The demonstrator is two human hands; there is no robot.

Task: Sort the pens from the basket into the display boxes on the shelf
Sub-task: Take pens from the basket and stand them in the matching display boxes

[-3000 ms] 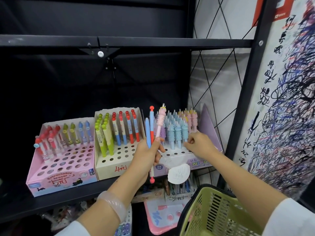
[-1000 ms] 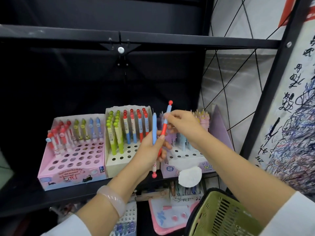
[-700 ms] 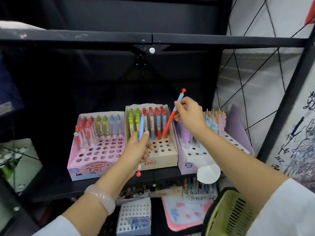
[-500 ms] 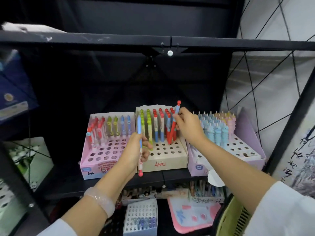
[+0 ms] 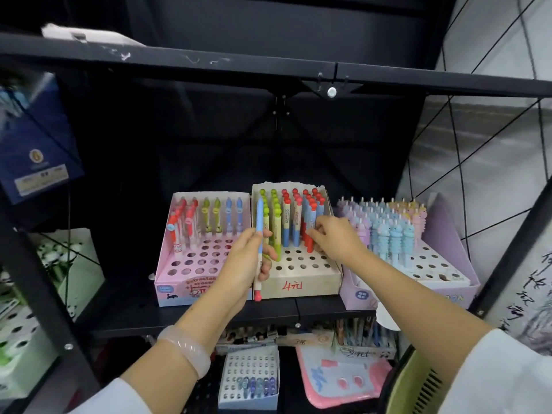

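Observation:
My left hand (image 5: 245,264) grips a light-blue pen (image 5: 259,222) upright, its red end pointing down in front of the beige display box (image 5: 301,286). My right hand (image 5: 336,239) reaches into that middle box and pinches a red-capped pen (image 5: 310,237) standing in a hole among other red, blue and green pens. A pink display box (image 5: 191,286) stands to the left. A lilac display box (image 5: 448,252) full of pastel pens stands to the right. The green basket (image 5: 416,380) hangs at the lower right; its contents are hidden.
The boxes stand on a black metal shelf (image 5: 185,318) under another shelf bar (image 5: 268,70). Below are a small white pen box (image 5: 251,380) and a pink board (image 5: 340,377). A blue package (image 5: 33,144) is at the left, a wire grid wall (image 5: 478,144) at the right.
My right hand took the red-capped pen from my left hand, carried it left to the beige box and lowered it among the pens there. My left hand kept the blue pen.

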